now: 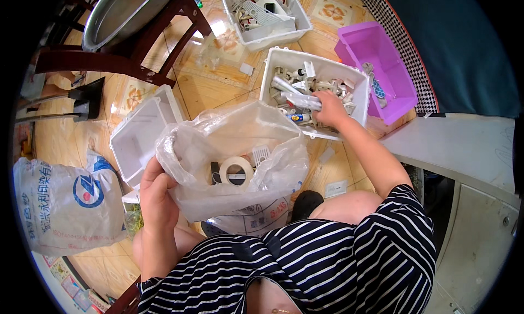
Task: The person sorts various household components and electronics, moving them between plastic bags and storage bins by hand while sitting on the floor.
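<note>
A large translucent plastic bag (194, 166) stands open between my knees, and my left hand (158, 196) is closed on its left rim. Inside the bag lie a roll of white tape (249, 175), a white slotted plastic piece (262, 154) and a dark narrow object (215, 173). My right hand (332, 109) reaches into a white plastic bin (357, 87) full of small white fittings and loose parts. Its fingers are closed on a shiny whitish packet (303, 101), whose contents I cannot make out. A blue-and-yellow tube-like item (296, 118) lies just below that packet.
Right of the bin sits a purple bin (396, 76) with a patterned cloth bundle. Another white bin (278, 38) of parts stands farther off. A white tub (136, 128), a printed sack (71, 215) and a dustpan (89, 99) are left. A wooden stool (120, 60) bears a metal basin (128, 13).
</note>
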The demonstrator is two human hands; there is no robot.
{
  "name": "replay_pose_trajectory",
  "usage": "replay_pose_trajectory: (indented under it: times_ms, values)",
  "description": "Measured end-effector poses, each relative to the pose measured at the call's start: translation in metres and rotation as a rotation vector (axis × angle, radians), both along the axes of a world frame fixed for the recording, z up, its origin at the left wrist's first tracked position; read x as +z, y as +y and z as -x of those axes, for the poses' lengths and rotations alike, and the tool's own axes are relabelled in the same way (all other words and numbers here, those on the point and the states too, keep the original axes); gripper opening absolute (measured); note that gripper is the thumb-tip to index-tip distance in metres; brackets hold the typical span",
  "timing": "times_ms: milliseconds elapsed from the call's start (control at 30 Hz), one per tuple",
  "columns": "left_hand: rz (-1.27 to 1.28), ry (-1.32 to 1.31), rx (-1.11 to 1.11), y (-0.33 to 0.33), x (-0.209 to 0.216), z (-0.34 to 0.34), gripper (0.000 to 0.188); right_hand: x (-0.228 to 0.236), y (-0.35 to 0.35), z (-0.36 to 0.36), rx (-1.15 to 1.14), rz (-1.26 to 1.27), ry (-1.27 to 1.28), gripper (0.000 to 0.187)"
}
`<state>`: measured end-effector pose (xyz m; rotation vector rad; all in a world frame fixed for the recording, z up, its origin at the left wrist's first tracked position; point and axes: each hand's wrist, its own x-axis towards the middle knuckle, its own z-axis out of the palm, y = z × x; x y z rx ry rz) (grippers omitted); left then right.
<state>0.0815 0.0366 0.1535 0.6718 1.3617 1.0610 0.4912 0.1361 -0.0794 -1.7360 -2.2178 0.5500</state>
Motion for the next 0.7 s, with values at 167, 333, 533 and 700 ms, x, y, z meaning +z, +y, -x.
replay_pose_trajectory:
  times_ms: [167, 333, 533, 700]
  values:
    - [0.024, 0.075, -0.013, -0.001, 0.001, -0.005, 0.053, 0.032, 0.029, -0.027, -0.221, 0.193, 0.415, 0.036]
    - [0.009, 0.016, -0.042, 0.002, 0.001, -0.012, 0.053, 0.091, 0.038, -0.018, -0.246, 0.217, 1.285, 0.031]
    - [-0.026, 0.018, -0.044, -0.001, 0.003, -0.016, 0.056, 0.148, 0.005, 0.107, 0.214, 0.391, 1.742, 0.029]
    - [-0.07, 0.01, -0.044, 0.003, 0.001, -0.024, 0.057, 0.065, -0.075, 0.176, 0.295, 0.733, 0.852, 0.051]
